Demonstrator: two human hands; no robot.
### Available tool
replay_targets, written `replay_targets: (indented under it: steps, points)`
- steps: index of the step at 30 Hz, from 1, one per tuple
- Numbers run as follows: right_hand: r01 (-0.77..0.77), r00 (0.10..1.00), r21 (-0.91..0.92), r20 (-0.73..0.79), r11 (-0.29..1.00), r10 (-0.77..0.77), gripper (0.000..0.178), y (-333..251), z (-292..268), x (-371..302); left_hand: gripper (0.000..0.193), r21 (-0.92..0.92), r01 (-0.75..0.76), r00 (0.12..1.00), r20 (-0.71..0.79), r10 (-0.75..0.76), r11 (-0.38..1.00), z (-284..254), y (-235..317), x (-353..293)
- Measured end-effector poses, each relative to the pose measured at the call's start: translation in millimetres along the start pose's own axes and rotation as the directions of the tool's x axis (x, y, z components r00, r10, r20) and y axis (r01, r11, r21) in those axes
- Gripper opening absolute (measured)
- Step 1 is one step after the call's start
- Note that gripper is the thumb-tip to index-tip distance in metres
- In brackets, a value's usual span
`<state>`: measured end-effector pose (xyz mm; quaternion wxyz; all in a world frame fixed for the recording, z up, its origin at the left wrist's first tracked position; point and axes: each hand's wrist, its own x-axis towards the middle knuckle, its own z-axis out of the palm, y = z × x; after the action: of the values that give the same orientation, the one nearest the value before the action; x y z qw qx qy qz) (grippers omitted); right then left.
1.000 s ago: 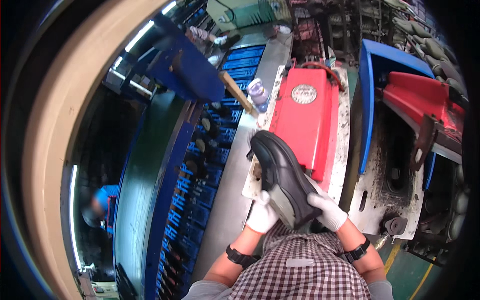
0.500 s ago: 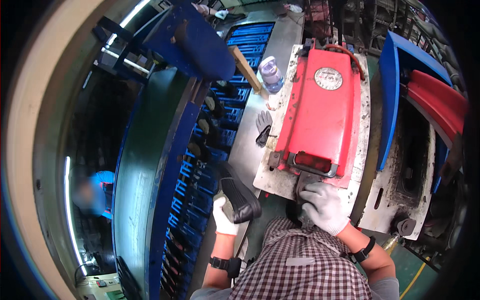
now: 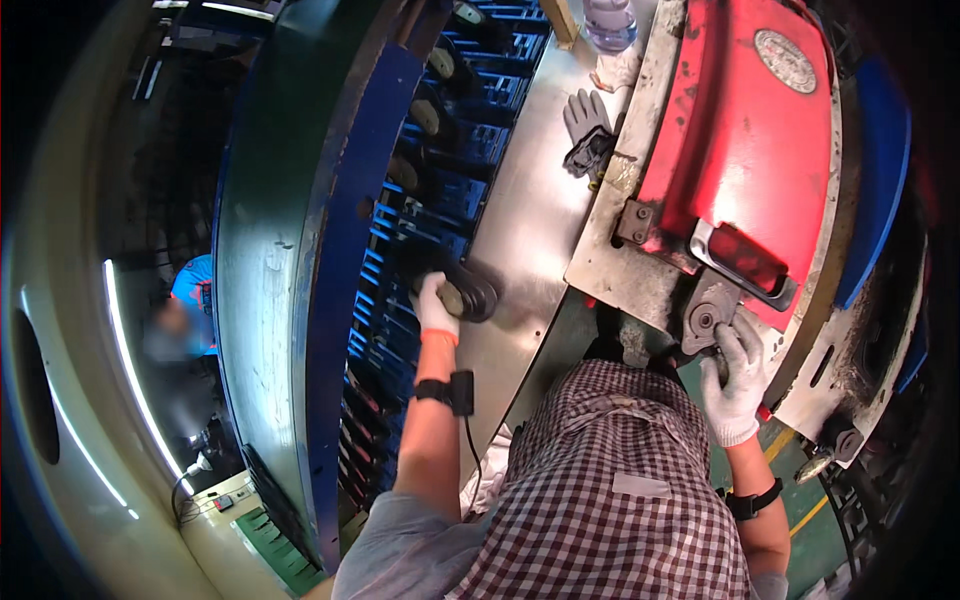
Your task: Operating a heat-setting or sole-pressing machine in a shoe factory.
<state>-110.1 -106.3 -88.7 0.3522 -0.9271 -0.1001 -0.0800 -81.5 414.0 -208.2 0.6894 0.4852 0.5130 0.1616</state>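
Along the person's left side runs a long dark green panel (image 3: 275,250) with a blue edge. To the right is a red machine cover (image 3: 750,170), set over a stained pale plate (image 3: 615,262). Between panel and cover stretches a steel worktop (image 3: 515,235), with a rack of blue slats (image 3: 390,340) along its left edge. At lower middle is a checked apron (image 3: 600,480). Both hands wear white gloves. The left hand (image 3: 436,308) is clamped on 1 black shoe (image 3: 477,290), which is at the border of rack and worktop; whether it touches either cannot be told. The right hand (image 3: 738,378), thumb and fingers curved, is at 1 grey metal fitting (image 3: 706,318) below the cover's front; its grip cannot be told. Near the plate, 1 grey glove (image 3: 587,120) lies on the worktop; beyond it stands 1 clear bottle (image 3: 610,22).
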Motion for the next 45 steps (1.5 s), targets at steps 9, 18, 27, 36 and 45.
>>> replay_targets:
  steps: [9, 18, 27, 36, 45]
  points:
    - [-0.062, 0.998, -0.07, 0.022, 0.996, 0.063, 0.058, 8, 7, -15, 0.033, 0.312, -0.435, 0.886, -0.019, 0.464, 0.845, 48, 78, 135]
    - [-0.077, 0.997, -0.054, 0.008, 0.996, 0.078, 0.056, 11, 9, -18, 0.092, 0.955, -0.202, 0.887, 0.086, 0.453, 0.215, 22, 32, 128]
    - [-0.081, 0.996, -0.055, -0.046, 0.995, 0.079, 0.054, 7, 10, -14, 0.088, 0.869, -0.436, 0.838, 0.487, 0.247, -0.236, -34, -74, -5]
    - [-0.291, 0.955, 0.022, -0.06, 0.957, 0.292, 0.056, -4, 14, -12, 0.094, 0.943, -0.291, 0.928, 0.319, 0.194, -0.16, -14, -63, -2]
    - [-0.403, 0.912, 0.041, -0.064, 0.914, 0.405, 0.061, -8, 15, -10, 0.079, 0.932, -0.32, 0.939, 0.289, 0.186, 0.172, -43, -47, 1]
